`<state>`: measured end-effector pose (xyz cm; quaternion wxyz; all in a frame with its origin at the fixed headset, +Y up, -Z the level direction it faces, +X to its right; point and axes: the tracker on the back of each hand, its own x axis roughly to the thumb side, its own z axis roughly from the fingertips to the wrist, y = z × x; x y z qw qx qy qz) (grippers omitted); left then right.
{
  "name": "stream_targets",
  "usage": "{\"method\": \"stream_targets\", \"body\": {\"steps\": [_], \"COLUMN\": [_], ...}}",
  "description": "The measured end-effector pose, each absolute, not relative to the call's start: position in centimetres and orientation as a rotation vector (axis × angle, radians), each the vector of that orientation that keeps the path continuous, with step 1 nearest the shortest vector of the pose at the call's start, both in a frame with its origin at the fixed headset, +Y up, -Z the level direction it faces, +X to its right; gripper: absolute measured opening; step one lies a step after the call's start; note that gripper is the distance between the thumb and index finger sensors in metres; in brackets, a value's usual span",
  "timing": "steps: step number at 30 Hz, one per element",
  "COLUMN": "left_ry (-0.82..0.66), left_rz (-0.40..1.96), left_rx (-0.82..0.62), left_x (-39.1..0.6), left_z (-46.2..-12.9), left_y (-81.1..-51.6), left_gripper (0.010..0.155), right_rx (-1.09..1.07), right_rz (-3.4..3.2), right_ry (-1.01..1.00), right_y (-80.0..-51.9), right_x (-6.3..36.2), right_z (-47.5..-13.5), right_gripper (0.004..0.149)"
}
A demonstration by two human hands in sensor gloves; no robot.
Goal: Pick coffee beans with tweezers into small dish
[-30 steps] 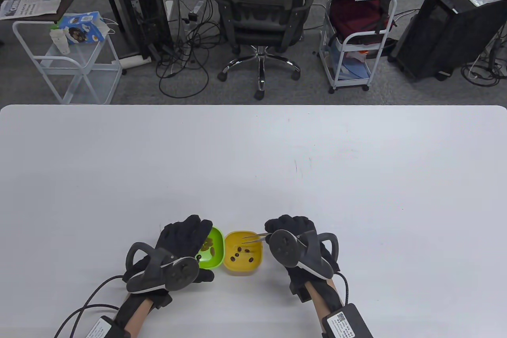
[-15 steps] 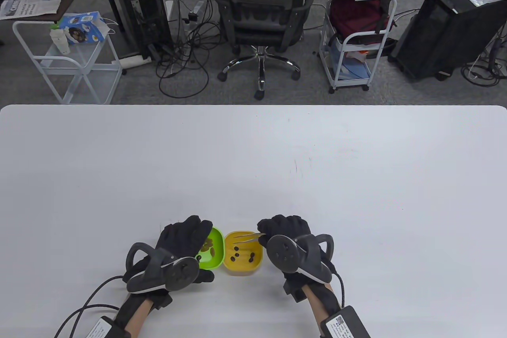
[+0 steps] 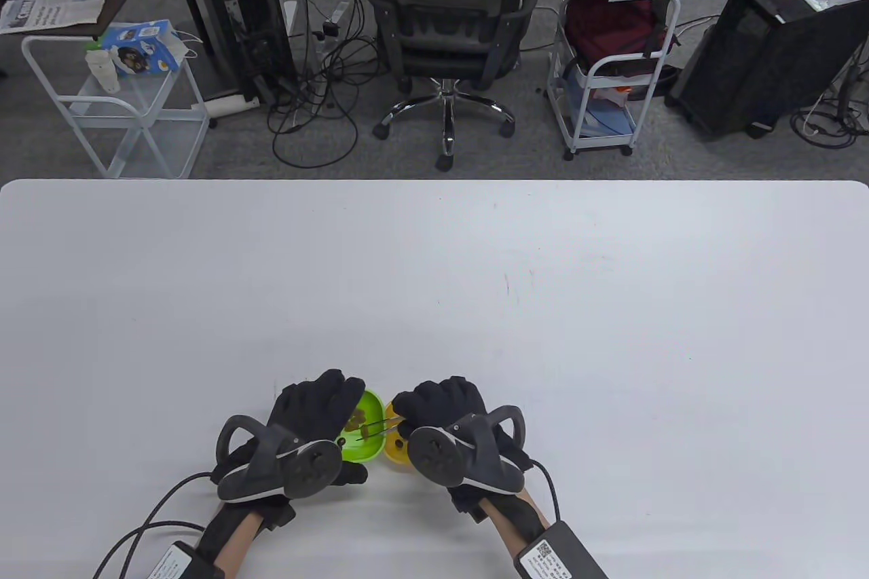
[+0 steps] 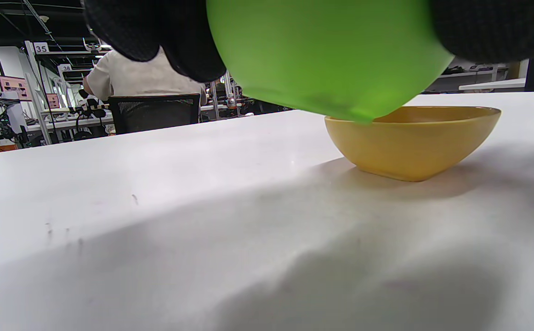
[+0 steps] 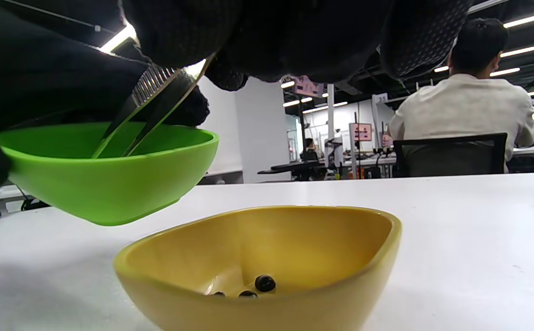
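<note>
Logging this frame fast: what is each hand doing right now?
Left hand: holds the green bowl, lifted off the table.
Right hand: grips the tweezers, tips down inside the green bowl.

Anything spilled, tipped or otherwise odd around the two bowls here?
No spill shows. One oddity: the green bowl is not flat on the table; the left hand holds it raised and tilted beside the yellow bowl. The tweezers in the right hand reach into it.
</note>
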<state>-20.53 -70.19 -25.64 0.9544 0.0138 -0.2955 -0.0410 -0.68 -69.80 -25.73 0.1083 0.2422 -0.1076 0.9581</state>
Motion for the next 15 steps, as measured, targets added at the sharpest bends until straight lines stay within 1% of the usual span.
{"method": "stream_targets", "body": {"steps": [15], "left_ry": [-0.604], "left_rz": [-0.083], "left_rx": [0.026], "left_x": [-20.4], "left_z": [-25.6], "left_y": [-70.2], "left_gripper": [0.11], "right_rx": [0.797], "right_rz": [2.846], "right_ry": [-0.356], "right_y": [-70.6], "right_x": [-2.8], "right_z": [-25.6], "right_gripper": [0.044]}}
